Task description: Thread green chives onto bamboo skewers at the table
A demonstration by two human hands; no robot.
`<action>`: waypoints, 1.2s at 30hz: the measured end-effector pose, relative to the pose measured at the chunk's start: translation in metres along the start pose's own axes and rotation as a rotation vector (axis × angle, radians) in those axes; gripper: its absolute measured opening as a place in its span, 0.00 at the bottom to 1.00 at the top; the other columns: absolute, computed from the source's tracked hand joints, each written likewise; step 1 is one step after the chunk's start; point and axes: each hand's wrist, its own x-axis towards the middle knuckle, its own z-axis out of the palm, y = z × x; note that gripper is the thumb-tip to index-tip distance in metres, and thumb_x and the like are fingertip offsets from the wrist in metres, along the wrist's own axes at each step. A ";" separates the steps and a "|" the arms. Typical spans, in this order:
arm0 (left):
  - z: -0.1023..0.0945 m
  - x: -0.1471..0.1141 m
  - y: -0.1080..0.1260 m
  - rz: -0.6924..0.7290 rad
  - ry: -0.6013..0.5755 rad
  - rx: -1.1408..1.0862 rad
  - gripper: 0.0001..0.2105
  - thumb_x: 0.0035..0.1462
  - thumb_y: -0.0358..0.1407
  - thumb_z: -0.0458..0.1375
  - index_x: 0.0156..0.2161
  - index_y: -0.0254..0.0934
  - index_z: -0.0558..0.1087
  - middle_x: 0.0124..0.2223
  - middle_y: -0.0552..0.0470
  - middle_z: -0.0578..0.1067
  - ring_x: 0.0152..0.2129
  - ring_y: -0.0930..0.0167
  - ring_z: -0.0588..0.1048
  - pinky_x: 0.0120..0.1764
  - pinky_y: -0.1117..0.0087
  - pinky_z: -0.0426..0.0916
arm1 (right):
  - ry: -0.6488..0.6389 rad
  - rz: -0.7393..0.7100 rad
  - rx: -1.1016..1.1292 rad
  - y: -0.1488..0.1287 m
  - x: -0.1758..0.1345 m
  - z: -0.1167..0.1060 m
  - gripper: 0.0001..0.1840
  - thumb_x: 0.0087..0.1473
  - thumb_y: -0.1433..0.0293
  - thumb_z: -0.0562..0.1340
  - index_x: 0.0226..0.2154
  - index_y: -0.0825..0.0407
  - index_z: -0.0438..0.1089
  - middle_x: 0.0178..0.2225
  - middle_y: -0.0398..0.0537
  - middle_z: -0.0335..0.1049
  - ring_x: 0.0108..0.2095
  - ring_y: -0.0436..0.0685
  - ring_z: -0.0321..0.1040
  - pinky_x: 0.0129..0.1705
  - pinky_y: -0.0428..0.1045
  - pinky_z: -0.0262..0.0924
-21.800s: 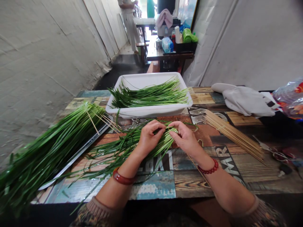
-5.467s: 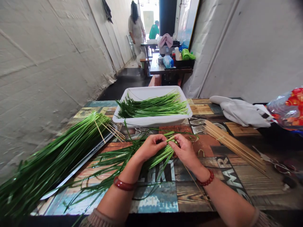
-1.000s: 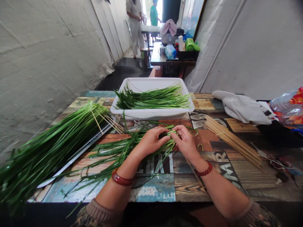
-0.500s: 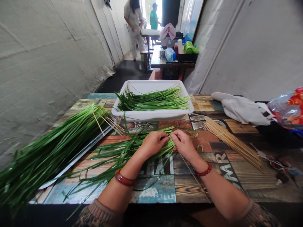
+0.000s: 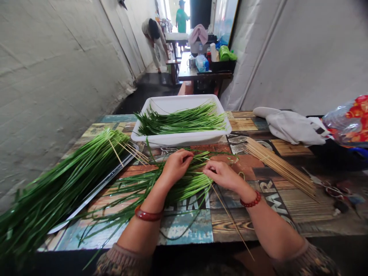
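Observation:
Long garlic chives (image 5: 189,188) lie in a loose pile before me, pale ends to the right. My left hand (image 5: 178,165) is closed in a pinch over the pile's upper part; what its fingertips hold is too small to make out. My right hand (image 5: 222,173) is closed at the pale ends. A thin bamboo skewer (image 5: 230,214) slants from its fingertips down past the table's front edge. Its upper end is hidden among fingers and stalks. Further left, a thick bundle of skewered chives (image 5: 71,176) rests on a metal tray (image 5: 94,195), several skewer ends sticking out.
Behind the pile stands a white plastic tub (image 5: 181,141) with more chives. To the right are a bundle of bamboo skewers (image 5: 278,166), scissors (image 5: 319,180), a grey cap (image 5: 293,124) and a red-patterned plastic bag (image 5: 350,119). Two people are in the background.
My left hand has moved up and left, apart from my right hand. The skewer's lower end now reaches further past the table edge. A background person has bent down.

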 end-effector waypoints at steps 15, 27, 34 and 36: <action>0.011 -0.001 0.001 0.100 -0.092 0.086 0.06 0.52 0.25 0.56 0.28 0.34 0.75 0.31 0.50 0.73 0.31 0.70 0.71 0.35 0.71 0.64 | 0.016 0.041 0.077 -0.001 0.000 0.001 0.05 0.52 0.68 0.63 0.28 0.53 0.71 0.26 0.42 0.70 0.26 0.50 0.63 0.28 0.44 0.53; -0.003 -0.002 0.012 -0.093 0.027 -0.434 0.10 0.53 0.31 0.56 0.41 0.33 0.75 0.33 0.51 0.75 0.27 0.73 0.70 0.31 0.74 0.64 | 0.288 0.052 0.358 -0.008 0.002 0.017 0.10 0.54 0.63 0.62 0.31 0.53 0.70 0.26 0.43 0.68 0.26 0.51 0.63 0.29 0.46 0.57; -0.004 -0.003 0.016 -0.139 0.000 -0.447 0.09 0.56 0.38 0.57 0.31 0.33 0.74 0.25 0.55 0.71 0.22 0.75 0.67 0.28 0.75 0.61 | 0.305 0.044 0.403 -0.011 0.003 0.016 0.10 0.54 0.63 0.62 0.30 0.53 0.70 0.25 0.43 0.69 0.26 0.50 0.63 0.29 0.46 0.56; -0.003 -0.003 0.018 -0.163 -0.008 -0.467 0.10 0.57 0.39 0.56 0.31 0.33 0.71 0.24 0.56 0.69 0.20 0.76 0.66 0.26 0.75 0.60 | 0.310 0.046 0.394 -0.013 0.002 0.016 0.10 0.54 0.63 0.62 0.30 0.53 0.70 0.25 0.43 0.69 0.26 0.51 0.64 0.29 0.46 0.57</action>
